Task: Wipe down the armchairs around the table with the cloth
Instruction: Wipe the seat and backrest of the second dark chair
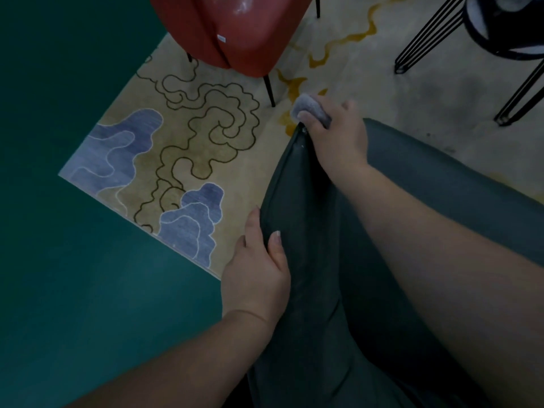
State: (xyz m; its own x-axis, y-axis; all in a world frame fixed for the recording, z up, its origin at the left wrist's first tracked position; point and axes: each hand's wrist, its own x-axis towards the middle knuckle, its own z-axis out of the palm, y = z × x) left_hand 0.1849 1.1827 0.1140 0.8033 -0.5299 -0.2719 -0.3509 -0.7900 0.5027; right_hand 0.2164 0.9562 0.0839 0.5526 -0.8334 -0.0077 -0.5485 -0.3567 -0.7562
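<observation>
The right hand (338, 134) is gripping a grey cloth (310, 110) at the far tip of the dark green armchair (323, 260). The left hand (256, 272) is clasping that armchair's near edge, thumb curled over it; a red armchair (235, 30) is standing beyond.

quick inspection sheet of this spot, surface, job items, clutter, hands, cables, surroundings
surface: patterned rug laid over green floor
job's things: grey cloth at the far tip of the dark green armchair; red armchair beyond it
clutter: nothing seen
grippers: right hand holds the cloth; left hand grips the dark green armchair's edge
cables: nothing seen
surroundings: black wire-legged table at upper right
</observation>
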